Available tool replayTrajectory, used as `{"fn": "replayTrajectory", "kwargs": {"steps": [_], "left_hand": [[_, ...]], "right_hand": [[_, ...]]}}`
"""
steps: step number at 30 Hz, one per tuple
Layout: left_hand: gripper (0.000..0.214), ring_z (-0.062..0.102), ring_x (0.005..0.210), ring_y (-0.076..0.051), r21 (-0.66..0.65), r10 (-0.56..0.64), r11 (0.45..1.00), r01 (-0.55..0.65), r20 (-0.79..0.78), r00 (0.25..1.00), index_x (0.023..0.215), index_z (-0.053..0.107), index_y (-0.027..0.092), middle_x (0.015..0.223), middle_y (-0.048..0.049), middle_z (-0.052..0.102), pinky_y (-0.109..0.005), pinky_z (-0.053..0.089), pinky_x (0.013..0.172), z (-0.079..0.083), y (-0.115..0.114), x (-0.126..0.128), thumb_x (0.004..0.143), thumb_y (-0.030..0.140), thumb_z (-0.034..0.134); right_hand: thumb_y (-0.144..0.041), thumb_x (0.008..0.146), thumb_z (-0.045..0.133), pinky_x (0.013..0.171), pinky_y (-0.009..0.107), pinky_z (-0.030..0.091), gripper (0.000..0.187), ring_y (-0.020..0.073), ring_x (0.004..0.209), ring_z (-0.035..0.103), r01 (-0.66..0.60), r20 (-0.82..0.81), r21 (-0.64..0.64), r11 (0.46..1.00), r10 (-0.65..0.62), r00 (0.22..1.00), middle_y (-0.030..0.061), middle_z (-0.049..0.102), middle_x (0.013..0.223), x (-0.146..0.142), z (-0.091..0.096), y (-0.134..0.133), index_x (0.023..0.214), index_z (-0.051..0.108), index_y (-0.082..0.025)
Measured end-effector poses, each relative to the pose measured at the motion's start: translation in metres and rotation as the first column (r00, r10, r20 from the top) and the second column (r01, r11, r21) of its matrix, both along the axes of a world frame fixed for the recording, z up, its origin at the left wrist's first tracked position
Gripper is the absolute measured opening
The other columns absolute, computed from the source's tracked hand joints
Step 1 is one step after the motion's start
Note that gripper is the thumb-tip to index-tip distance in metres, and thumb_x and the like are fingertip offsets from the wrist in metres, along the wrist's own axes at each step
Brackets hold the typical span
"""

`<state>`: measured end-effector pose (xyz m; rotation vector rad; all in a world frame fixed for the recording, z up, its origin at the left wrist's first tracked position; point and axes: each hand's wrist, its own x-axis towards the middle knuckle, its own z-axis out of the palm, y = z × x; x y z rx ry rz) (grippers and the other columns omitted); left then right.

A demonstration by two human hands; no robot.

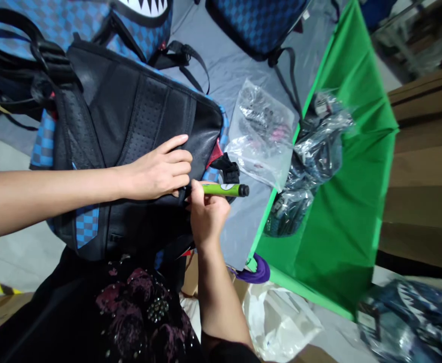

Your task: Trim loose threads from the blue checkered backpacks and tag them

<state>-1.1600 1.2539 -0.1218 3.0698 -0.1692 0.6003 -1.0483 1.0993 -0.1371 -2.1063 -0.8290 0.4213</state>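
Note:
A black backpack (126,121) with blue-and-grey checkered sides lies back panel up in front of me. My left hand (164,169) rests on its back panel, fingers stretched out towards the right. Close beside those fingertips, my right hand (207,209) grips a green marker (223,189) with a black end. The marker's black end points right; its other end is hidden by my fingers, at the backpack's lower right part. A black strap buckle (230,169) hangs at the bag's right edge, just above the marker.
More checkered backpacks (256,25) lie at the top of the grey-covered table (239,222). A clear plastic bag (262,133) lies to the right. Beyond the edge, a green fabric bin (337,212) holds plastic-wrapped bags (319,146). Cardboard boxes (425,176) stand at far right.

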Motion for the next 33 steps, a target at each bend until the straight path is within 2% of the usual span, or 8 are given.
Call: {"fn": "replayTrajectory", "kwargs": {"steps": [7,13,21,24,27,29,31,33], "left_hand": [[0.027,0.056,0.106,-0.018,0.028,0.032,0.999,-0.031,-0.018,0.999,0.082,0.067,0.021,0.084,-0.0004,0.063,-0.048,0.026,0.122,0.0,-0.001,0.001,0.096,0.039,0.052],[0.024,0.056,0.104,-0.019,0.038,0.007,0.999,-0.01,0.061,0.998,0.082,0.066,0.019,0.082,-0.0016,0.063,-0.049,0.029,0.121,-0.001,-0.001,0.001,0.095,0.037,0.056],[0.015,0.057,0.11,-0.02,-0.049,0.011,0.999,-0.013,-0.04,0.999,0.086,0.067,0.021,0.088,-0.0018,0.067,-0.05,0.024,0.123,0.0,-0.004,0.0,0.091,0.034,0.062],[0.018,0.057,0.107,-0.023,0.008,0.001,1.0,-0.001,-0.051,0.999,0.086,0.067,0.02,0.089,-0.0036,0.069,-0.051,0.024,0.12,0.008,-0.002,0.002,0.089,0.037,0.064],[0.018,0.059,0.099,-0.024,0.069,-0.042,0.996,0.054,-0.168,0.985,0.084,0.067,0.02,0.088,-0.0051,0.071,-0.048,0.032,0.11,0.022,0.005,0.014,0.084,0.037,0.071],[0.021,0.06,0.095,-0.024,0.11,-0.062,0.989,0.098,-0.29,0.955,0.083,0.067,0.02,0.086,-0.005,0.072,-0.044,0.039,0.099,0.031,0.01,0.026,0.076,0.037,0.078],[0.026,0.062,0.092,-0.024,0.151,-0.053,0.982,0.118,-0.377,0.925,0.081,0.068,0.021,0.083,-0.0049,0.074,-0.04,0.04,0.091,0.041,0.013,0.035,0.068,0.037,0.083],[0.025,0.063,0.09,-0.023,0.184,-0.026,0.977,0.107,-0.399,0.917,0.08,0.069,0.021,0.083,-0.0052,0.074,-0.037,0.04,0.088,0.056,0.012,0.034,0.065,0.036,0.084]], "right_hand": [[-0.067,0.088,0.049,0.049,0.027,0.041,0.058,0.0132,0.045,0.05,-0.01,-0.022,-0.019,1.0,0.009,1.0,0.0011,0.058,0.052,0.002,0.002,-0.001,0.072,0.069,-0.015],[-0.066,0.089,0.05,0.05,0.026,0.043,0.057,0.0138,0.048,0.053,-0.025,-0.021,-0.016,1.0,0.025,0.999,0.0021,0.06,0.055,0.003,0.002,-0.001,0.078,0.072,-0.014],[-0.062,0.088,0.055,0.05,0.026,0.045,0.054,0.0155,0.049,0.057,-0.014,-0.026,0.045,0.999,0.016,1.0,0.0054,0.065,0.059,0.003,0.002,-0.002,0.08,0.072,-0.011],[-0.059,0.09,0.054,0.053,0.027,0.047,0.052,0.0158,0.051,0.058,-0.051,0.012,0.066,0.996,0.05,0.999,0.0063,0.066,0.063,0.006,0.002,-0.002,0.082,0.072,-0.011],[-0.055,0.089,0.058,0.06,0.03,0.052,0.045,0.0179,0.057,0.063,-0.034,0.069,0.123,0.992,0.026,0.997,0.0069,0.068,0.068,0.006,0.001,-0.007,0.084,0.071,-0.013],[-0.05,0.089,0.061,0.068,0.031,0.056,0.039,0.0199,0.072,0.069,0.003,0.085,0.232,0.973,-0.023,0.996,0.0104,0.073,0.088,0.0,-0.001,-0.013,0.096,0.071,-0.014],[-0.043,0.091,0.06,0.072,0.032,0.059,0.038,0.0197,0.079,0.071,-0.046,0.061,0.313,0.949,0.028,0.998,0.0116,0.073,0.102,-0.011,-0.004,-0.02,0.115,0.067,-0.015],[-0.037,0.094,0.056,0.076,0.033,0.06,0.038,0.0194,0.08,0.073,-0.134,0.085,0.353,0.926,0.111,0.99,0.0112,0.074,0.104,-0.022,-0.006,-0.026,0.126,0.062,-0.016]]}}
